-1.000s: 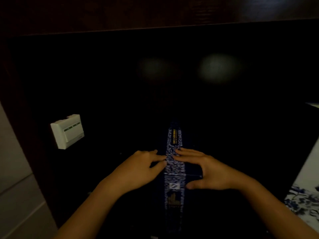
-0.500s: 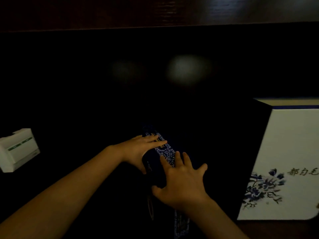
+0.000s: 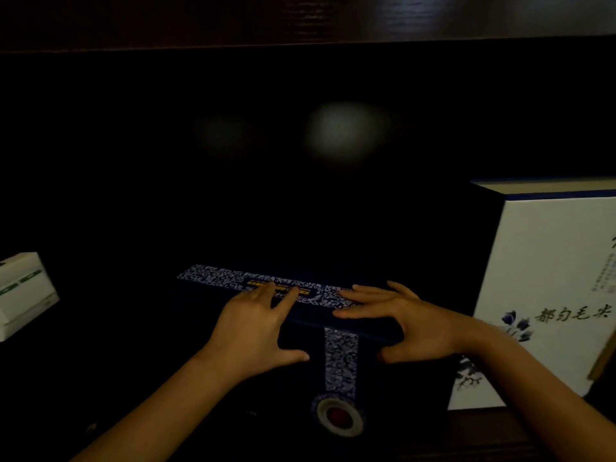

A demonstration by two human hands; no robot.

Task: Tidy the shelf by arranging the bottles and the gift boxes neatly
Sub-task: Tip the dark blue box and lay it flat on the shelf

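Note:
A dark navy gift box (image 3: 340, 361) with a blue-and-white patterned band and a round seal on its front stands in the dim shelf bay, broad face toward me. My left hand (image 3: 256, 331) grips its top edge, fingers over the patterned top strip and thumb on the front face. My right hand (image 3: 400, 325) holds the same top edge further right, fingers spread on top and thumb in front. A white gift box (image 3: 550, 295) with blue flowers and dark calligraphy stands upright right beside it.
A small white box (image 3: 23, 291) with green markings sits at the left edge. A dark wooden board (image 3: 300, 18) runs above the bay. The bay's back is black with two dull reflections. Dark wood shelf surface shows at the lower right.
The navy box has been turned from narrow side facing me to broad face forward. Both hands shifted to its top edge. The white box now shows closer on the right.

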